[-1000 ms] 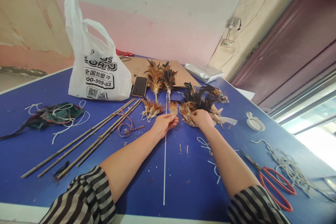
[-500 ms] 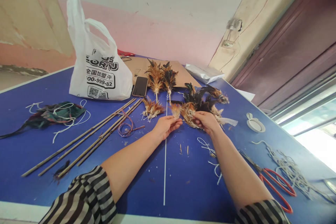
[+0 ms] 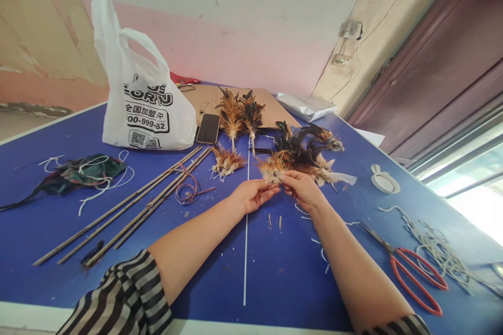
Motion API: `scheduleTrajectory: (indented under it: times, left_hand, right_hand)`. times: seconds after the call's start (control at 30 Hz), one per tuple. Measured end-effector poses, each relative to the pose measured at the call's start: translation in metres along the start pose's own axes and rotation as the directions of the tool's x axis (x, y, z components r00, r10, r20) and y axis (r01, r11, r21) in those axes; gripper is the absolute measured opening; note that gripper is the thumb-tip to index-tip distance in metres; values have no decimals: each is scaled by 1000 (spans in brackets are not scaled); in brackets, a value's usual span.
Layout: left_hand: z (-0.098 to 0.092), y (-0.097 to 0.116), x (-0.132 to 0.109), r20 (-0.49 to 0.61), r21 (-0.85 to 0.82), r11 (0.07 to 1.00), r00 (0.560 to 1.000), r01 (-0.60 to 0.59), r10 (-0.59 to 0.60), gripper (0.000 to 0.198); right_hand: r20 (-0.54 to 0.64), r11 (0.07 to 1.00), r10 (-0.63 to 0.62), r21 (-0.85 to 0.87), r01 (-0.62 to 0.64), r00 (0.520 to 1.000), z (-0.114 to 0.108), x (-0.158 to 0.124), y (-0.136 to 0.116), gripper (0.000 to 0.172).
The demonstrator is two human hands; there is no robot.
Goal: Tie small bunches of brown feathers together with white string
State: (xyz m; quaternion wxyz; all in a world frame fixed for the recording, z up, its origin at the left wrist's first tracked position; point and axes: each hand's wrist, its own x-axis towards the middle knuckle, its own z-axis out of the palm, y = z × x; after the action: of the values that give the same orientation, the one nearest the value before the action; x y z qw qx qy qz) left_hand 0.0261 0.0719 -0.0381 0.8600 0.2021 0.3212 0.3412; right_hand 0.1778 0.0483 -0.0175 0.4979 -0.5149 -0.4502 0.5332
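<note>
Feather tuft (image 3: 271, 169), fluffy tan, pinched between left hand (image 3: 251, 194) and right hand (image 3: 303, 188).

Over a blue table (image 3: 58, 136), the left hand (image 3: 251, 194) and the right hand (image 3: 302, 188) meet fingertip to fingertip, pinching a small tuft of brown feathers (image 3: 270, 168) between them. Just beyond the right hand lies a heap of dark and tan feathers (image 3: 304, 152), and red-handled scissors (image 3: 416, 277) lie well to its right, nearer the person. Left of the left hand are a coil of cord (image 3: 187, 191) and thin bamboo sticks (image 3: 129, 209), with a white plastic bag (image 3: 137, 99) and a phone (image 3: 208, 128) farther off.
</note>
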Motion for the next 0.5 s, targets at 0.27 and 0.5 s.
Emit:
scheduleTrajectory:
  times: [0.27, 0.5]
  left_hand:
    - [0, 0, -2, 38, 35, 998, 998, -45, 43, 13]
    - [1, -4, -2, 7, 119, 984, 991, -131, 131, 8]
  right_hand:
    - [-39, 966, -95, -246, 83, 995, 5, -1, 3, 22]
    - [-87, 919, -102, -389, 61, 991, 7, -3, 3, 25]
